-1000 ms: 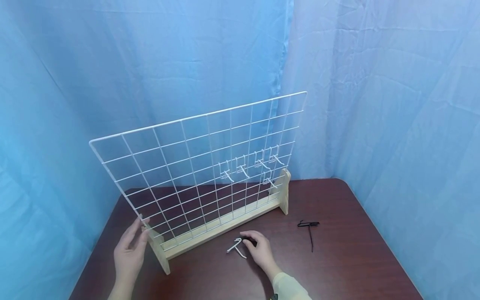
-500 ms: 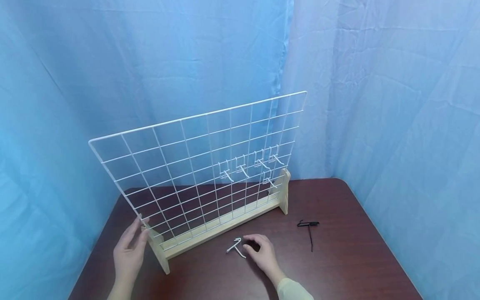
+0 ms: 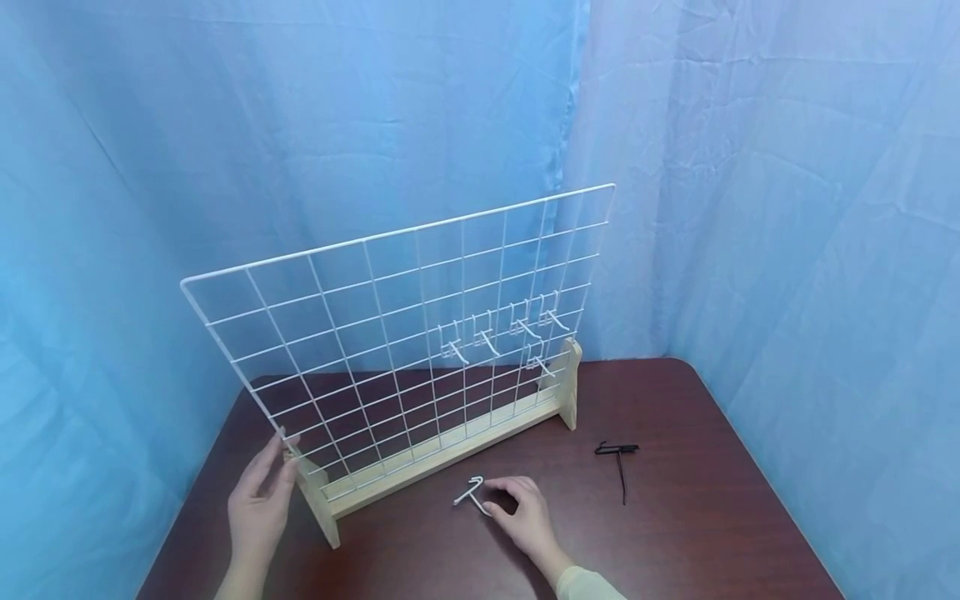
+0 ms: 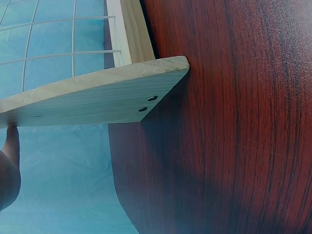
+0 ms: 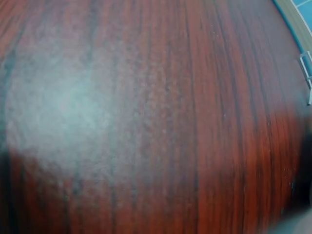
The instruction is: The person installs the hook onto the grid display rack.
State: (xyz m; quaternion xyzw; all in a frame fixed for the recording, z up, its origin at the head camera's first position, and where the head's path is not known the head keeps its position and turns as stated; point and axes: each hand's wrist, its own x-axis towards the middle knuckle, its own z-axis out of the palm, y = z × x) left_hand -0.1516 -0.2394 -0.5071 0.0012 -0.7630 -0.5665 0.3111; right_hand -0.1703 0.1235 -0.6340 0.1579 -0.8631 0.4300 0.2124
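A white wire grid panel stands tilted in a wooden stand. At the stand's left end my left hand pinches the wooden upright beside the panel's edge. In the left wrist view a digit touches the outer face of that upright. Before the stand, a loose white hook lies on the table. My right hand is beside it, thumb and forefinger apart in a curve, the thumb at the tip of its prong. The right wrist view shows mostly tabletop, with part of a white hook at its right edge.
Several white hooks hang on the panel's right half. A black hook lies on the dark wood-grain table to the right. Blue curtains surround the table's back and sides.
My right hand drew slightly back from the white hook, then moved in again, its thumb now at the prong's tip. The left hand and the stand keep their place.
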